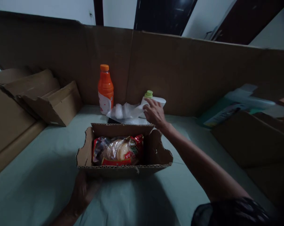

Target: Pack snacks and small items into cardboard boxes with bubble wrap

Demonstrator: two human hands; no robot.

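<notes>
In front of me stands an open cardboard box (125,171) with a packaged food bag (118,149), clear with red printed parts, lying inside. My left hand (82,190) is at the box's near left corner, below its rim; its fingers are smeared and shadowed, so I cannot tell whether they grip the box. Beyond the box, my right hand (155,113) has its fingers bent and closed at the right end of a sheet of clear bubble wrap (126,112). Just behind that hand is a white bottle with a green cap (149,93), partly hidden.
An orange bottle (105,89) stands left of the wrap. Open cardboard boxes (62,103) sit at the left, another box (247,138) at the right. A green-blue liquid jug (226,106) leans behind it. A cardboard wall (179,72) closes the back of the cloth-covered surface (50,163).
</notes>
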